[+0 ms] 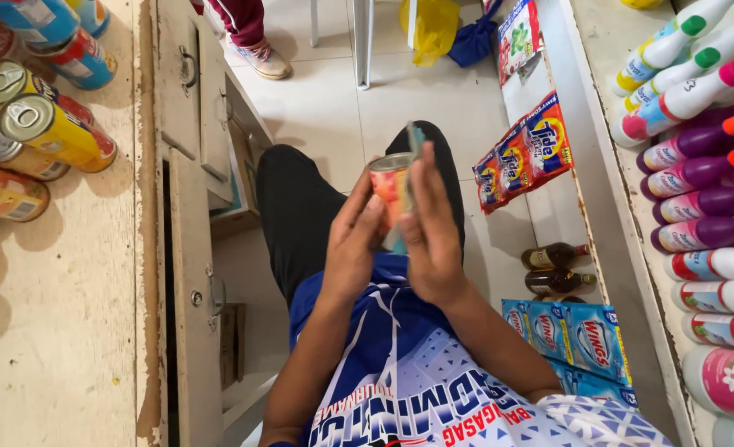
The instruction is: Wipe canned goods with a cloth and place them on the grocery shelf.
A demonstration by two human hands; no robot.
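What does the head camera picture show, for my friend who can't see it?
A person's left hand and right hand hold a small tin can together above their lap. More cans lie on a counter at the left, and rows of bottles lie on a shelf at the right.

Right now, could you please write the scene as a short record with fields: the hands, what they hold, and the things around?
left hand: left hand wraps the can from its side
right hand: right hand presses a thin flat item against the can; its kind cannot be told
left side: cans lying on a wooden counter
right side: bottles with coloured caps on a shelf, sachet packs hanging
below: tiled floor
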